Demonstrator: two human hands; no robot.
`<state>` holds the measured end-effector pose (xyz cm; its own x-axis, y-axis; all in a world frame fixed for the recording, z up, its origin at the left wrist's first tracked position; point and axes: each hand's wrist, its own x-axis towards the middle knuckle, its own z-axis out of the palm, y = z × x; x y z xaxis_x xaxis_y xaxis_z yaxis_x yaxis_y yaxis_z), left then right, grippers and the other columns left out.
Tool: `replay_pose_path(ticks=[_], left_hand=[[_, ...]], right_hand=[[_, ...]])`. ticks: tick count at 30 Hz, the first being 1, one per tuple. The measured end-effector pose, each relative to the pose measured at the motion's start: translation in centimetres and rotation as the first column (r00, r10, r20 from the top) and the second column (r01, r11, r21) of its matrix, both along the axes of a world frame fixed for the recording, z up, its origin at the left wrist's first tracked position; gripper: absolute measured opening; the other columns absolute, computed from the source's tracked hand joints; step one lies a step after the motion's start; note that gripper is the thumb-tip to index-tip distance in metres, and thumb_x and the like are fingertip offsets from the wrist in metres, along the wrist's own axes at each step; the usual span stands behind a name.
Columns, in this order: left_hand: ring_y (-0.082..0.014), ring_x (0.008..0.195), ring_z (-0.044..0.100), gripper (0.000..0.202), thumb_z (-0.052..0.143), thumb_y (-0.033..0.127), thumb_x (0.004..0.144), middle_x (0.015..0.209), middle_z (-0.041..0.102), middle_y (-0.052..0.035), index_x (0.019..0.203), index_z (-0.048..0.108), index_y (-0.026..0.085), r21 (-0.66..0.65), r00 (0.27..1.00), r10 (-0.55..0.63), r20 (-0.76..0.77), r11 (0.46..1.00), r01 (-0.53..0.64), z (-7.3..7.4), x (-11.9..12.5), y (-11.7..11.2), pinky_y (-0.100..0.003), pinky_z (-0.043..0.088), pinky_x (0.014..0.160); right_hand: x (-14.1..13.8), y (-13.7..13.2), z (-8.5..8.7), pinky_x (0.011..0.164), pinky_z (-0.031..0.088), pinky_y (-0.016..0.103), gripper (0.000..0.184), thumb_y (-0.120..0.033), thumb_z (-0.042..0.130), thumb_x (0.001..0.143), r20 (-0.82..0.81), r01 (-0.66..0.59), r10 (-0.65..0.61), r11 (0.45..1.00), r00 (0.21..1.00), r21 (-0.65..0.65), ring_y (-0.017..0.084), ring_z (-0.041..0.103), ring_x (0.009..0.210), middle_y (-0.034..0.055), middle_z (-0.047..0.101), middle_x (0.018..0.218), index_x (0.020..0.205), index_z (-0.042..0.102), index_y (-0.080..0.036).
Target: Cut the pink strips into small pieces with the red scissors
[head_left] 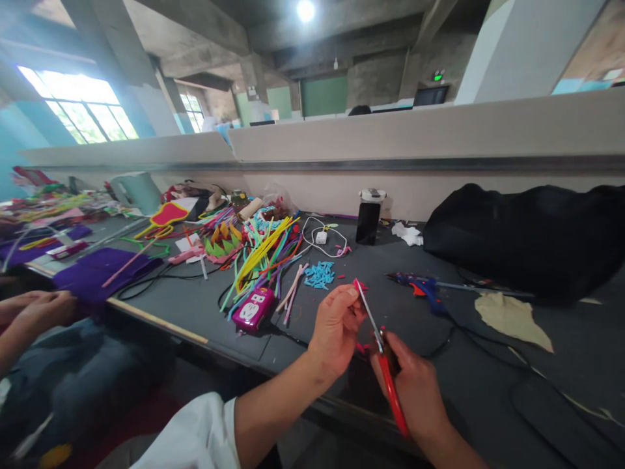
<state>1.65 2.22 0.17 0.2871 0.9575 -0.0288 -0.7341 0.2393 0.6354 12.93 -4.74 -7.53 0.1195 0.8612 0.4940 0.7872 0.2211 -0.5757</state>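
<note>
My left hand (334, 332) is closed in a pinch on a small bright pink piece (358, 284), which looks like a bit of pipe cleaner. Red-handled scissors (393, 391) are in my right hand (420, 387), fingers wrapped around the grips. Their metal blades point up and touch or nearly touch the pink piece by my left fingertips. More pink bits lie below the hands, partly hidden. Just beyond my left hand is a heap of short blue pieces (319, 275), beside a few pale pink pipe cleaners (291, 290).
Left of my hands are a purple box (254, 309) and a bundle of coloured pipe cleaners (263, 251). A blue glue gun (427, 291) with a black cord lies right, near tan fabric (512, 319) and a black bag (527, 234). Another person's hands (43, 316) are far left.
</note>
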Motion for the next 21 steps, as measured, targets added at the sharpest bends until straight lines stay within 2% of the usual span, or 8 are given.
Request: replay_pose_path(ticks=[5, 9, 11, 13, 16, 19, 21], left_hand=[[-0.0078, 0.059, 0.045, 0.014, 0.067, 0.021, 0.077, 0.062, 0.047, 0.0035, 0.071, 0.055, 0.015, 0.027, 0.996, -0.065, 0.059, 0.998, 0.064, 0.1, 0.0, 0.1, -0.022, 0.038, 0.06], [-0.0079, 0.058, 0.043, 0.013, 0.064, 0.019, 0.077, 0.062, 0.045, 0.0038, 0.07, 0.054, 0.015, 0.034, 0.99, -0.12, 0.073, 0.992, 0.118, -0.2, -0.2, 0.0, -0.023, 0.037, 0.06], [-0.0077, 0.057, 0.042, 0.015, 0.064, 0.019, 0.076, 0.061, 0.043, 0.004, 0.067, 0.052, 0.015, 0.037, 0.984, -0.176, 0.042, 0.984, 0.174, -0.3, -0.2, -0.1, -0.023, 0.036, 0.06], [-0.0072, 0.055, 0.042, 0.015, 0.063, 0.019, 0.074, 0.059, 0.044, 0.0039, 0.065, 0.052, 0.015, 0.038, 0.97, -0.238, -0.044, 0.97, 0.239, -0.5, -0.2, -0.1, -0.023, 0.035, 0.058], [-0.0066, 0.051, 0.042, 0.009, 0.064, 0.017, 0.068, 0.057, 0.049, 0.003, 0.065, 0.057, 0.013, 0.009, 0.922, -0.3, -0.246, 0.95, 0.312, -0.9, 0.0, -0.2, -0.022, 0.033, 0.054], [-0.0066, 0.048, 0.043, 0.006, 0.064, 0.016, 0.061, 0.054, 0.052, 0.0023, 0.063, 0.06, 0.013, 0.001, 0.846, -0.342, -0.409, 0.927, 0.375, -1.5, 0.3, -0.3, -0.021, 0.032, 0.05], [-0.0068, 0.046, 0.043, 0.007, 0.063, 0.018, 0.06, 0.052, 0.053, 0.0025, 0.062, 0.06, 0.013, 0.017, 0.807, -0.342, -0.481, 0.917, 0.398, -1.9, 0.5, -0.4, -0.022, 0.032, 0.049]], right_hand=[[0.5, 0.2, 0.4, 0.061, 0.052, 0.025, 0.032, -0.039, 0.047, 0.088, -0.063, 0.025, -0.025, 1.0, 0.998, 0.003, 0.018, 0.069, 0.064, 0.0066, 0.073, 0.082, 0.101, 0.065, -0.016], [1.0, 0.2, 2.0, 0.064, 0.054, 0.024, 0.034, -0.042, 0.049, 0.088, -0.162, 0.075, -0.069, 0.997, 0.984, 0.031, 0.018, 0.07, 0.073, 0.0076, 0.073, 0.091, 0.104, 0.065, -0.016], [1.3, 0.1, 3.0, 0.058, 0.052, 0.023, 0.035, -0.045, 0.05, 0.087, -0.203, 0.084, -0.084, 0.996, 0.975, -0.01, 0.015, 0.067, 0.061, 0.0038, 0.072, 0.084, 0.105, 0.065, -0.018], [1.8, 0.0, 3.9, 0.053, 0.05, 0.022, 0.038, -0.047, 0.052, 0.086, -0.243, 0.101, -0.11, 0.994, 0.964, -0.047, 0.012, 0.062, 0.051, 0.0002, 0.07, 0.075, 0.109, 0.064, -0.02], [2.4, -0.1, 5.0, 0.056, 0.05, 0.021, 0.041, -0.049, 0.052, 0.086, -0.276, 0.114, -0.125, 0.992, 0.953, -0.056, 0.012, 0.062, 0.053, -0.0019, 0.067, 0.07, 0.114, 0.061, -0.02], [2.7, -0.2, 5.6, 0.062, 0.051, 0.022, 0.039, -0.047, 0.052, 0.085, -0.257, 0.123, -0.121, 0.992, 0.959, -0.009, 0.012, 0.063, 0.059, -0.0001, 0.068, 0.077, 0.112, 0.062, -0.02], [2.7, -0.2, 5.8, 0.061, 0.051, 0.021, 0.037, -0.045, 0.053, 0.084, -0.246, 0.135, -0.13, 0.991, 0.96, 0.005, 0.011, 0.062, 0.058, 0.0006, 0.069, 0.082, 0.109, 0.063, -0.02]])
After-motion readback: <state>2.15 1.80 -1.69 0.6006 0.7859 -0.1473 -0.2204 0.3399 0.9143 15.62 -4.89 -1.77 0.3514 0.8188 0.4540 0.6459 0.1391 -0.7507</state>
